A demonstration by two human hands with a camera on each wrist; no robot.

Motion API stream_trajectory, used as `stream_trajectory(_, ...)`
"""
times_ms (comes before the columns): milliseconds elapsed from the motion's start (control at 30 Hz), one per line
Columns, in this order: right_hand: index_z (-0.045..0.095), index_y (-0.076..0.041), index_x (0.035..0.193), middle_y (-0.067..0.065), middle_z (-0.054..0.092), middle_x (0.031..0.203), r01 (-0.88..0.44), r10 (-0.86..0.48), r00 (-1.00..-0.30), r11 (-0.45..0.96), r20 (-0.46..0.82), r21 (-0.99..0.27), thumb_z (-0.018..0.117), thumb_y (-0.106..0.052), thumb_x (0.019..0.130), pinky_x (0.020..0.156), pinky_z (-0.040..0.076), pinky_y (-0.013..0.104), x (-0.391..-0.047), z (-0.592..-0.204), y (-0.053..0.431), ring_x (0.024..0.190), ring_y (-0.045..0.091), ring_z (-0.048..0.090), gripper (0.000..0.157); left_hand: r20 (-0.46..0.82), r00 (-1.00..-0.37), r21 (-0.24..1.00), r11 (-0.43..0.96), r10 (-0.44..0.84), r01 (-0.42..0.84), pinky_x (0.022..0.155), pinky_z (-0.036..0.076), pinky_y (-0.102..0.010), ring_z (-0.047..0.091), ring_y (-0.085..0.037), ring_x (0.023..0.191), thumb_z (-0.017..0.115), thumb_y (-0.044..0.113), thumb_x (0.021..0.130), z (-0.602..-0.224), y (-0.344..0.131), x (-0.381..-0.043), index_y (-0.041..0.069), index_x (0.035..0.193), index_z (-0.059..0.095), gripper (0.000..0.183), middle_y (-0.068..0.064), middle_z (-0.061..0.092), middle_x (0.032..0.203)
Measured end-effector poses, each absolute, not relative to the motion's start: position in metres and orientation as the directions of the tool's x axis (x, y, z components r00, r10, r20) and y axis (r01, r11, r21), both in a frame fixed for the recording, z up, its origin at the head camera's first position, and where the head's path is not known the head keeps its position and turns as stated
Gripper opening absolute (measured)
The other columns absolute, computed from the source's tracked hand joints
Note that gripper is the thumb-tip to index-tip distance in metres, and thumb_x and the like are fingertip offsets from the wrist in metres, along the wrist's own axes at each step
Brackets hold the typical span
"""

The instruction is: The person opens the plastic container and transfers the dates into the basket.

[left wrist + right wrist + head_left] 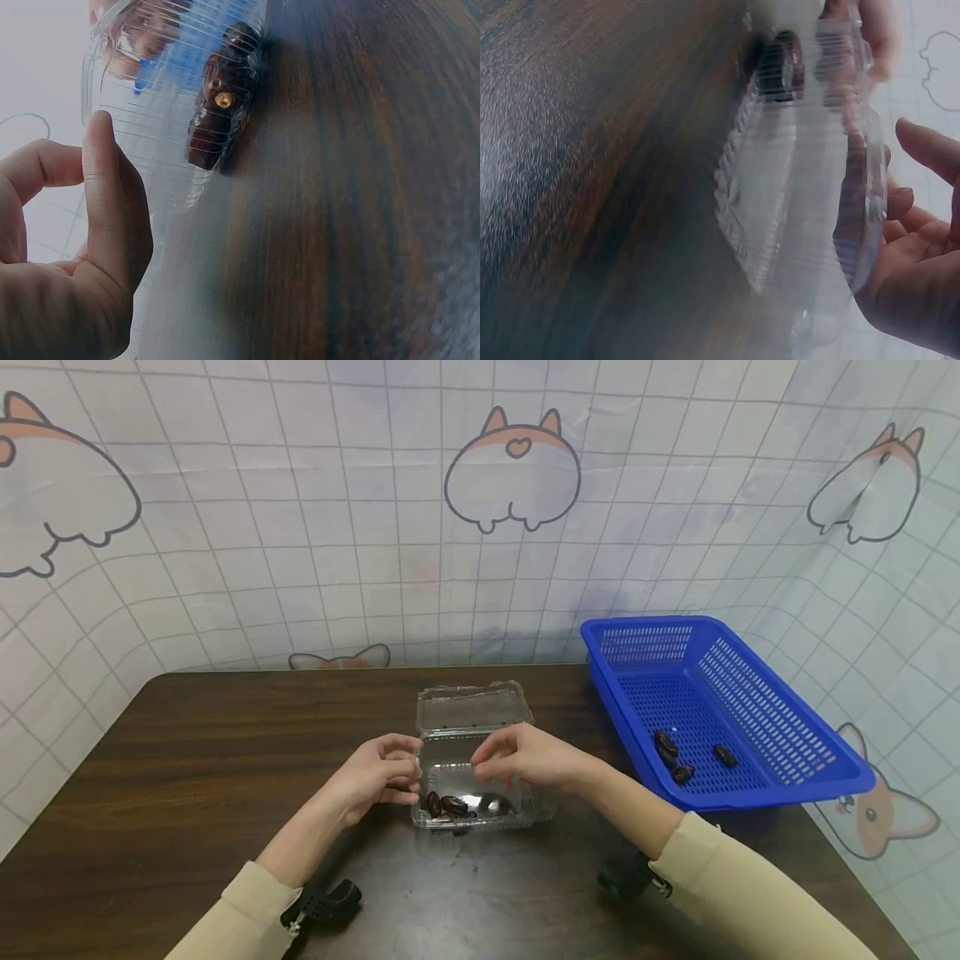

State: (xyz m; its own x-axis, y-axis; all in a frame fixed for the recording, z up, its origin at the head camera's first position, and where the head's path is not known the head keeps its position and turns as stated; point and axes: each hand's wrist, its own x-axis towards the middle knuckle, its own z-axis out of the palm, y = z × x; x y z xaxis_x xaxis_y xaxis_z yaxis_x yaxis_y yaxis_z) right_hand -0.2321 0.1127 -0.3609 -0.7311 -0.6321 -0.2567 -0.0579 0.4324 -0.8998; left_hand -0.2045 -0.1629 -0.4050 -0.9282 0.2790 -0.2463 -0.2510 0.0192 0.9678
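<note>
1. The left hand has its fingers bent and spread, thumb extended.
2. The right hand bends its fingers, thumb apart from them.
3. Both forearms angle inward.

The box is thin, clear plastic — glossy, with finely ribbed walls. The dates have wrinkled, shiny skins. The basket is smooth, perforated plastic with a soft sheen. The table has a semi-gloss wood-grain surface. The backdrop looks like creased sheeting — cloth or plastic; the sleeves are matt cloth.
</note>
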Motion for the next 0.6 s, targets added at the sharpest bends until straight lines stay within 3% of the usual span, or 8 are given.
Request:
stream_trajectory(333,0.071,-0.001,0.117,0.014,0.072,0.087,-0.109,-0.657,-0.700,0.486,-0.280,-0.867,0.073,-0.020,0.096,0.048,0.041,0.026,-0.229,-0.374,0.092,0.066,0.021,0.060,0.029,-0.251,-0.931,0.966,0.012,0.266,-0.258,0.067,0.063,-0.031,0.063,-0.018,0.074,0.059,-0.002,0.089,-0.405,-0.163,-0.204,-0.009,0.140,0.043,0.054,-0.011,0.058,0.098)
stream_trajectory(600,0.071,-0.002,0.114,0.008,0.074,0.086,-0.139,-0.663,-0.691,0.513,-0.288,-0.847,0.072,-0.017,0.095,0.047,0.039,0.025,-0.226,-0.384,0.084,0.066,0.018,0.061,0.025,-0.248,-0.930,0.968,0.022,0.271,-0.252,0.068,0.063,-0.031,0.063,-0.018,0.074,0.059,-0.002,0.089,-0.405,-0.164,-0.204,-0.009,0.140,0.044,0.053,-0.011,0.058,0.098)
